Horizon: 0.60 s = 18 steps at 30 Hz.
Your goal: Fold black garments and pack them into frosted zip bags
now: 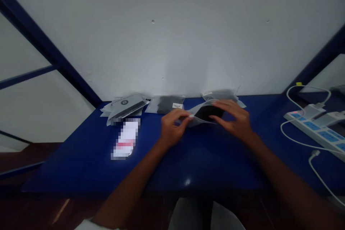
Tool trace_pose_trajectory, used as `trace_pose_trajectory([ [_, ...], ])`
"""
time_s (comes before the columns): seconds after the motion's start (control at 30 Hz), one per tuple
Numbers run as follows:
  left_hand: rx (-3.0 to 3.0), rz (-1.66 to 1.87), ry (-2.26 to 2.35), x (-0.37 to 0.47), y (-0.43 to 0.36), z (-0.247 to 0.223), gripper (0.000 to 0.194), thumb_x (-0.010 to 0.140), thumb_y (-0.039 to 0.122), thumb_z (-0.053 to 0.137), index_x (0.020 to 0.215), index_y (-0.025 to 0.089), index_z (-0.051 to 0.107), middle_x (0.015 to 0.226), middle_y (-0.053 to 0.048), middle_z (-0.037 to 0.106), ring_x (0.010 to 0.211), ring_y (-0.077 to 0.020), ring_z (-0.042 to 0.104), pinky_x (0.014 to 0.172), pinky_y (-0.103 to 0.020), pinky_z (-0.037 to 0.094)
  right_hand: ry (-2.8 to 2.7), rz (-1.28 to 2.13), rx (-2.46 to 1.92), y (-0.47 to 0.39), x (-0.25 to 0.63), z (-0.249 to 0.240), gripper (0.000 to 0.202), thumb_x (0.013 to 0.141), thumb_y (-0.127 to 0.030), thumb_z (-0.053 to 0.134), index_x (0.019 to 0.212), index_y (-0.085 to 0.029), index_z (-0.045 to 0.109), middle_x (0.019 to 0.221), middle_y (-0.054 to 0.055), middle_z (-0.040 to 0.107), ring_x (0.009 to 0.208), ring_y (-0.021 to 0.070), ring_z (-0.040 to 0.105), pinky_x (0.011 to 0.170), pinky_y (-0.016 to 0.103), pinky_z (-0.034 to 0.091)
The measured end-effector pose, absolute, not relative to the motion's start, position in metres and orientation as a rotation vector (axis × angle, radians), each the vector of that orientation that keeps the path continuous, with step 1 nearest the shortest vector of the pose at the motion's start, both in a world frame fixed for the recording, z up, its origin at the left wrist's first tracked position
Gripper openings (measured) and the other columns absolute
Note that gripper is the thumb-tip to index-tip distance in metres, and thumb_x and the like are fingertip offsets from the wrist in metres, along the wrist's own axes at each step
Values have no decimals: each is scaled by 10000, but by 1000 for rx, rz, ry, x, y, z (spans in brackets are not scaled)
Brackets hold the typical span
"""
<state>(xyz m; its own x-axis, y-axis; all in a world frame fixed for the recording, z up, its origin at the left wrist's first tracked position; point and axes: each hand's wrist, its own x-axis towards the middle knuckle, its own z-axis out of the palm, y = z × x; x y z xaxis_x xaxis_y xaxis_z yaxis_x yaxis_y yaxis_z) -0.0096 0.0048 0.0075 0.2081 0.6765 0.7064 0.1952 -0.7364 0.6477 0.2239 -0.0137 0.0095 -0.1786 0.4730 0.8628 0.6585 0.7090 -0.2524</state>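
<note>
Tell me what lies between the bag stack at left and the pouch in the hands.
In the head view, one flat clear bag with dark contents and a small white label.
</note>
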Motion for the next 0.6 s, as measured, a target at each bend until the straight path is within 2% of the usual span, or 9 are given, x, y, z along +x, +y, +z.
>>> trace_pose_trajectory([
  [0.1,1526,1543,834,-9,9,13,92,752,254,731,773,180,682,692,3,650,563,-92,579,541,-227,499,-1733,-273,-843,-22,226,23,362,818,-267,698,1177,-288,659,1080,66,727,1001,269,675,874,491,542],
  [0.2,1248,1431,799,-7,16,9,164,664,265,776,743,161,677,603,22,617,498,-76,537,492,-209,465,-1876,-221,-828,-25,230,29,385,831,-285,688,1214,-272,651,1138,71,715,1050,273,663,911,486,527],
  [0.37,1126,1312,914,-7,24,2,231,610,294,798,719,135,670,565,24,591,501,-74,507,520,-215,434,-2101,-6,-762,-18,235,23,381,784,-337,759,1150,-252,696,1086,58,735,1033,256,671,906,445,548],
  [0.43,1152,1316,980,-8,25,4,223,611,301,796,702,139,672,610,13,613,563,-81,526,575,-215,436,-2073,44,-828,-17,235,21,309,797,-343,747,1092,-253,723,1073,55,739,999,243,686,884,420,563],
  [0.53,1212,1296,1007,-9,25,6,206,623,308,774,667,149,649,679,5,634,659,-99,553,648,-213,440,-1984,204,-1022,-17,234,22,191,819,-378,718,967,-265,761,989,37,755,924,228,706,794,368,586],
  [0.6,1195,1192,1025,-8,25,5,226,630,318,755,634,154,599,625,18,594,610,-98,530,611,-212,424,-1902,329,-1145,-16,233,22,223,769,-445,749,893,-260,770,947,40,751,882,232,704,721,352,585],
])
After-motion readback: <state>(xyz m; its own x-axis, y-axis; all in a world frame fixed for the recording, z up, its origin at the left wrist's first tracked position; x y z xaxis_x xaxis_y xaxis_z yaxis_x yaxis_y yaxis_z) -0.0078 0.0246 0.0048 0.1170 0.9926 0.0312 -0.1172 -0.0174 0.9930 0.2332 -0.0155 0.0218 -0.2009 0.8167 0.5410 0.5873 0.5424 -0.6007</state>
